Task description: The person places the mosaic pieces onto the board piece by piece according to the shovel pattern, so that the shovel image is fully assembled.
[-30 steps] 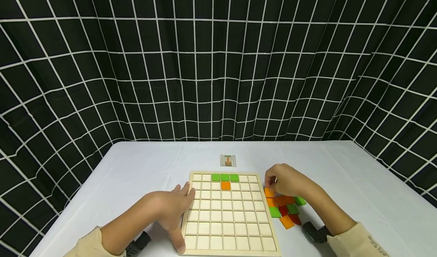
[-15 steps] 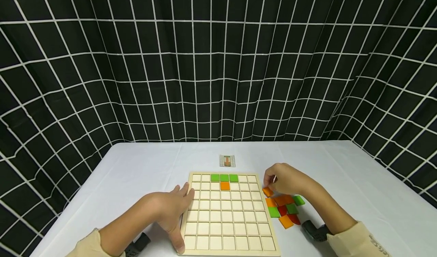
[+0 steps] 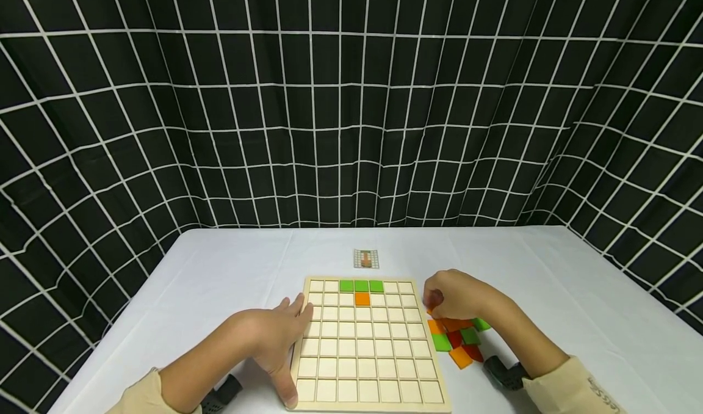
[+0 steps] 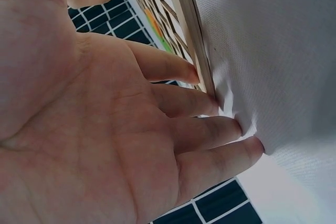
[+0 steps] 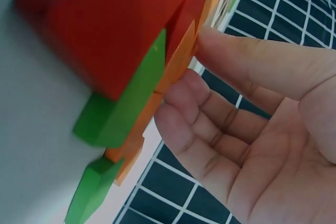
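A pale wooden board (image 3: 378,343) with a grid of square recesses lies on the table. Green tiles (image 3: 360,286) sit in its far row, and an orange tile (image 3: 362,299) is in the row below them. My left hand (image 3: 276,334) rests along the board's left edge, fingers extended and thumb at the near corner. In the left wrist view its fingertips touch the board's side and the cloth. Beside the board's right edge, my right hand (image 3: 460,295) pinches an orange tile (image 3: 430,311), mostly hidden under the fingers.
Loose green, orange and red tiles (image 3: 460,357) lie in a pile right of the board, some overlapping. A small printed card (image 3: 366,259) with a grid pattern lies beyond the board. A white cloth covers the table (image 3: 247,261); a black gridded curtain (image 3: 351,127) hangs behind.
The right hand tilted an orange tile up beside the board, then lowered slightly, its fingers now covering most of that tile. My left hand and the board have stayed in place.
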The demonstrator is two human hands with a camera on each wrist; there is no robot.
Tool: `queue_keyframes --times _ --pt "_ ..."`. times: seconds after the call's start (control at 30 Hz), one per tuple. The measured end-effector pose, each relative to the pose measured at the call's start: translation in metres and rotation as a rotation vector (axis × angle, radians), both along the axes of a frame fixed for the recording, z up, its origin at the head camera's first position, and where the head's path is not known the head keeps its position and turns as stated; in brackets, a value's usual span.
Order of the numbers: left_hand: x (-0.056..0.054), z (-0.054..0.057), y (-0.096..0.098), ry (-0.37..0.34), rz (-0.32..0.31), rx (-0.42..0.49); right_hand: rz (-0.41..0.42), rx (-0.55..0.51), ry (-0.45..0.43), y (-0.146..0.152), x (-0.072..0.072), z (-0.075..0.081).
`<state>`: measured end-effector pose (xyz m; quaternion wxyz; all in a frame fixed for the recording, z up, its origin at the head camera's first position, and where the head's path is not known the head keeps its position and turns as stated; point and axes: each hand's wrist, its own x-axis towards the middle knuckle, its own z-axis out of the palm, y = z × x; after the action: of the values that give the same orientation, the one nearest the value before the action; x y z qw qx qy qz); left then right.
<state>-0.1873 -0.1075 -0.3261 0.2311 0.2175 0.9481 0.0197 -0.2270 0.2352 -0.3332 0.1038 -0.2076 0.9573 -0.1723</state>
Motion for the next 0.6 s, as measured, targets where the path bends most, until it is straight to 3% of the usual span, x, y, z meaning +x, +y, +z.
queue_keyframes --times 0.23,0.5,0.6 --pt "-0.0007 -0.0004 -0.0005 -0.004 0.001 0.011 -0.047 -0.055 -0.047 -0.0072 0.0010 0.0006" --pt "0.0000 -0.0015 -0.0005 -0.004 0.010 0.014 -0.017 -0.047 -0.050 -0.0060 0.0014 0.0042" --pt "0.0002 -0.0003 -0.0001 -0.002 0.011 0.004 -0.043 -0.082 -0.076 -0.0051 0.0006 0.0093"
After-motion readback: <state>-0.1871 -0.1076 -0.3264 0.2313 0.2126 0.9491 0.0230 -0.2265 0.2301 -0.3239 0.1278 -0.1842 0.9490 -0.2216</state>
